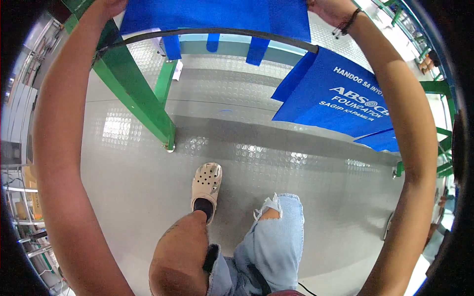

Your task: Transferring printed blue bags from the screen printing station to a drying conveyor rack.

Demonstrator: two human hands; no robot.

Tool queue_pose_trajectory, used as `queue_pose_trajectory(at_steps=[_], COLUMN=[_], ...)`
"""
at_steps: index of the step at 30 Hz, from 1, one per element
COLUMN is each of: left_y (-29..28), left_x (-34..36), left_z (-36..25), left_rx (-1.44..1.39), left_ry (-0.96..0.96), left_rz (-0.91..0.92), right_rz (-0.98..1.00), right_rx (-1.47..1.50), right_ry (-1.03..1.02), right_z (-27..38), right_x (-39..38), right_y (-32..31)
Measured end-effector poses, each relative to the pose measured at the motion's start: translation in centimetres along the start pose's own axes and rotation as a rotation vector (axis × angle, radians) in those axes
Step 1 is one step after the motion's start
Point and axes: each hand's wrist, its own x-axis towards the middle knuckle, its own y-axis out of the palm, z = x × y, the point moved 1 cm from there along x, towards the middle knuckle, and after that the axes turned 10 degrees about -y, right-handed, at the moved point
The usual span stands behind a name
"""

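A piece of blue fabric [217, 16] spans the top of the view, lying at a dark-edged tabletop [207, 31]. My left hand [116, 6] is at its left edge and my right hand [335, 11], with a dark bracelet at the wrist, is at its right edge. The picture's upper rim cuts off both hands, so their grip is hidden. Blue straps [256, 51] hang below the table edge. To the right, beside my right forearm, a blue fabric bag [331, 98] with white print hangs down.
A green metal table leg [133, 81] slants down at the left to the grey studded floor [133, 182]. My beige clog [207, 182] rests on that floor. Green frames [439, 133] stand at the far right, and wire shelving [24, 222] at the far left.
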Motion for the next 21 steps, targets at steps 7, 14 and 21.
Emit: queue_pose_trajectory(at_steps=[7,14,21], left_y=[2.4,0.6,-1.7], left_x=[5.5,4.3,8.2], left_z=[5.3,4.6,4.2], left_rx=[-0.307,0.088,-0.097], left_ry=[-0.071,-0.184,-0.236], left_rz=[0.622,-0.147,-0.106], right_rz=[0.196,-0.051,-0.128], right_rx=[0.297,-0.278,-0.302], right_ry=[0.225,0.293,0.419], right_z=[-7.2,-3.0,-4.5], right_x=[2.1,0.1,3.2], right_y=[-13.5,-3.7,-4.5])
